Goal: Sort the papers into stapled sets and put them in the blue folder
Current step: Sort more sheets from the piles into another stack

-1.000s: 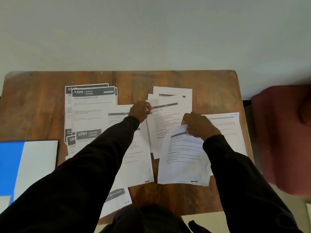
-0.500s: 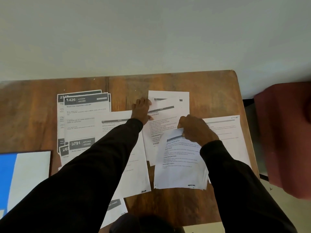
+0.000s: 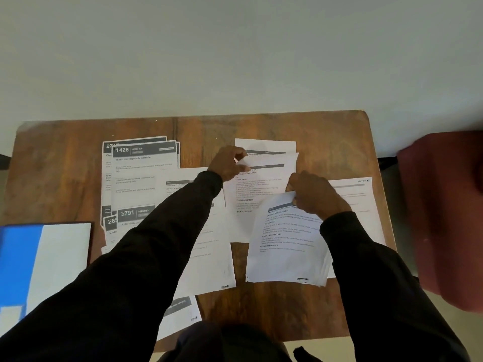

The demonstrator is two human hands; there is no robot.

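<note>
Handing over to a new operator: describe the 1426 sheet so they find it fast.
On the table, look left of the left hand, at the dark-bannered pile. The 1426 sheet tops its far end; the nearer one reads 3791.

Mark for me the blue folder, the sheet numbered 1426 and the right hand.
blue folder [image 3: 18, 262]: head view, on its blue surface, left of the white page.
sheet numbered 1426 [image 3: 142, 176]: head view, on the printed body below its dark header.
right hand [image 3: 315, 195]: head view, on the back of the hand.
</note>
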